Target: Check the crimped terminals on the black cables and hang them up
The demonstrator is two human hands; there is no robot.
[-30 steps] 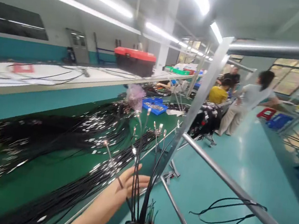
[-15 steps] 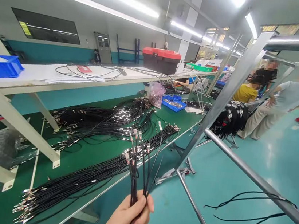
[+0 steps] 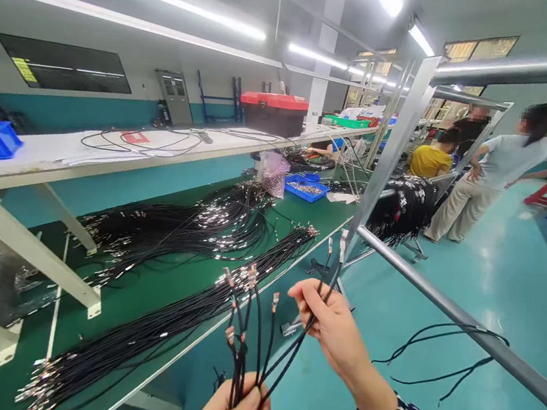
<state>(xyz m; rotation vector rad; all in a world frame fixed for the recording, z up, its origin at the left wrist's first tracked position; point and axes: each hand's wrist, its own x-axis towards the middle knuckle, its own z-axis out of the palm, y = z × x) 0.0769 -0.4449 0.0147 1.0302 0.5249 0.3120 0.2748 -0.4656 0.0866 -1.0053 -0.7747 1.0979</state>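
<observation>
Low in the middle, my left hand [image 3: 234, 409] is closed round a small bunch of black cables [image 3: 242, 355] with metal terminals on their upper ends. My right hand [image 3: 331, 320], in a dark patterned sleeve, pinches two cables [image 3: 333, 277] of that bunch and holds them apart to the right; their terminals point up above the fingers. A long bundle of black cables [image 3: 161, 325] lies on the green table [image 3: 194, 268] left of my hands. Behind it rests a looser heap of black cables [image 3: 191, 218].
A metal rack [image 3: 395, 140] stands close on the right, with a few cables [image 3: 445, 352] over its lower bar. A blue tray [image 3: 306, 189] of small parts sits farther back. A shelf [image 3: 160, 146] bears a red-and-black toolbox [image 3: 272, 114]. Beyond the rack are people [image 3: 505, 161].
My right hand has come up from low in the frame and taken two cables, pulling them right, away from the bunch. My left hand still grips the bunch. The view has turned slightly right.
</observation>
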